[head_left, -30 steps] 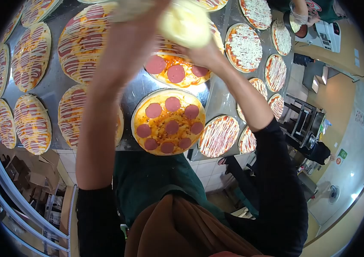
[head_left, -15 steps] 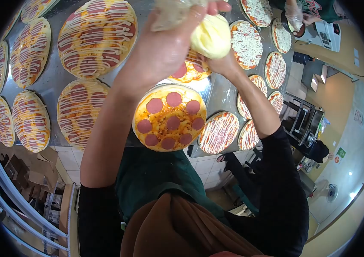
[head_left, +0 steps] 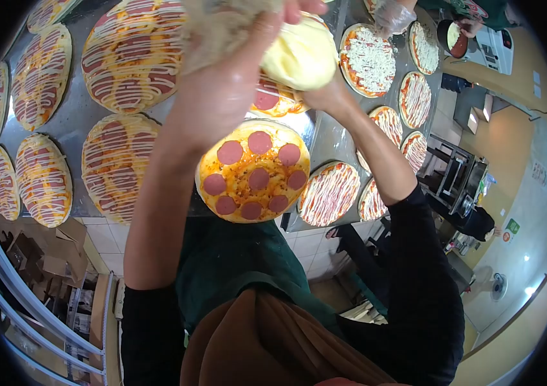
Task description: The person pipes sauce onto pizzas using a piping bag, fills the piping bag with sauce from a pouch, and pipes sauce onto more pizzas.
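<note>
My left hand point(head_left: 222, 93) is closed around the gathered top of a clear plastic piping bag point(head_left: 302, 51) bulging with pale yellow filling. Beneath the bag, my right hand point(head_left: 328, 98) is close to its lower end; the bag hides most of its fingers, so I cannot tell their grip. Under both hands lies a partly covered pizza point(head_left: 272, 100) with sausage slices. Closer to my body, a round pizza point(head_left: 254, 170) carries several pink sausage slices over orange sauce, with no piped lines on it.
Pizzas with piped pale lines point(head_left: 122, 157) fill the left of the metal table. On the right lie red-sauced striped pizzas point(head_left: 329, 195) and white-topped ones point(head_left: 368, 61). A co-worker's gloved hand point(head_left: 392, 16) is over them, beside a bowl point(head_left: 458, 42). Metal shelving point(head_left: 42, 315) stands lower left.
The piping bag and my left hand have shifted left, and my right hand slightly left too. The co-worker's gloved hand has moved from the bowl to above the white-topped pizzas.
</note>
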A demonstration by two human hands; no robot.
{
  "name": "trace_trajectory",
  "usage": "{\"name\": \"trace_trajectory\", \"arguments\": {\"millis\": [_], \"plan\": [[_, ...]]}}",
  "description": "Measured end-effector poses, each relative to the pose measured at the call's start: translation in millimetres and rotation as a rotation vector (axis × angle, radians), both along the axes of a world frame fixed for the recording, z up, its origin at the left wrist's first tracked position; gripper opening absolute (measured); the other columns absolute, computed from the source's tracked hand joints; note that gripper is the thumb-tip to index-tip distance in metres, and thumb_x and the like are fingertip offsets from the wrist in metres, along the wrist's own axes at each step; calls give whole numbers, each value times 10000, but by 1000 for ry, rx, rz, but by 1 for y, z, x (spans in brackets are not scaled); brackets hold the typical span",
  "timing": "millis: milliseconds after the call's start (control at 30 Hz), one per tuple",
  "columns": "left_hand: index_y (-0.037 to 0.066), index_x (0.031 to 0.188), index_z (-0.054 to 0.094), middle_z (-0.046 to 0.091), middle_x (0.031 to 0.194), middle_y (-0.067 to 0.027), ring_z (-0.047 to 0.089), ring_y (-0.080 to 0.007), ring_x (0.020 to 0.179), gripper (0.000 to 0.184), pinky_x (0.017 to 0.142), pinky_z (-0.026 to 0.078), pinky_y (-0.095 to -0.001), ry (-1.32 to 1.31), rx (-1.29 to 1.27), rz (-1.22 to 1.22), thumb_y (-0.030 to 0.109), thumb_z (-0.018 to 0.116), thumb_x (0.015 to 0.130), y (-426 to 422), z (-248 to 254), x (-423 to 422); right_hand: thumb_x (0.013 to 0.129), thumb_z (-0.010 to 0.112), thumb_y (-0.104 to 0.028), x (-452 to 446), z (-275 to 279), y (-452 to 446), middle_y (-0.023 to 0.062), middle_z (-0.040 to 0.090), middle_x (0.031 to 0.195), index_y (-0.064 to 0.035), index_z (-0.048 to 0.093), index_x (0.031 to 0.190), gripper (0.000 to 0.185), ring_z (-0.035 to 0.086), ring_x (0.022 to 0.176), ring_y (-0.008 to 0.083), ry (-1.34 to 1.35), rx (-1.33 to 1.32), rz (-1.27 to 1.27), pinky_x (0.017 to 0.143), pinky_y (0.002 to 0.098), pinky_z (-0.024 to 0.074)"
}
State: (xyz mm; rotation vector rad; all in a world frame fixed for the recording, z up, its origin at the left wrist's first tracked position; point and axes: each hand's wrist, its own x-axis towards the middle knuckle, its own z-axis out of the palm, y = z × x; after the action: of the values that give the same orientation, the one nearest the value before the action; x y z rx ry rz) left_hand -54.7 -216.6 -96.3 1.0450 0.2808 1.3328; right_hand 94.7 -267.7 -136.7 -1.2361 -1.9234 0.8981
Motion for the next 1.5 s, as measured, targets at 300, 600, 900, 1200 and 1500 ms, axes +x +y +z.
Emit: {"name": "trace_trajectory", "arguments": {"millis": [300,600,900,1200,1500], "plan": [[79,1192,574,599,1152,-136,613,-197,984,288,867,521,-334,457,-369,268,224,494,956,-17,52,-42,752,702,-135,-52,11,23,109,660,1045,-106,628,1120,376,651,911,238,60,-348,-25,786,342,535],[48,1158,566,571,1195,-147,551,-215,1098,294,916,486,-325,406,-181,9,241,444,975,-35,24,-15,740,724,-155,-16,-14,0,115,643,1100,-94,605,1150,431,617,1010,255,-217,293,38,908,344,485],[43,1032,582,576,1159,-152,522,-241,1127,238,975,414,-365,298,2,19,208,417,984,-33,12,-33,755,716,-143,-25,-6,-8,127,625,1119,-64,566,1177,454,598,1050,237,25,12,10,912,321,468],[58,1008,559,562,1113,-118,529,-177,1050,343,926,416,-331,385,-355,81,353,384,992,-46,59,-15,758,728,-98,-36,-2,-11,108,544,1193,-41,500,1227,524,512,1116,228,147,-62,-57,975,347,408],[23,900,539,532,780,-70,514,-103,660,191,489,452,-217,363,211,79,149,407,959,-18,71,36,785,705,-130,15,62,-28,80,620,1096,-46,551,1158,413,608,980,171,96,1,-101,835,300,486]]}}
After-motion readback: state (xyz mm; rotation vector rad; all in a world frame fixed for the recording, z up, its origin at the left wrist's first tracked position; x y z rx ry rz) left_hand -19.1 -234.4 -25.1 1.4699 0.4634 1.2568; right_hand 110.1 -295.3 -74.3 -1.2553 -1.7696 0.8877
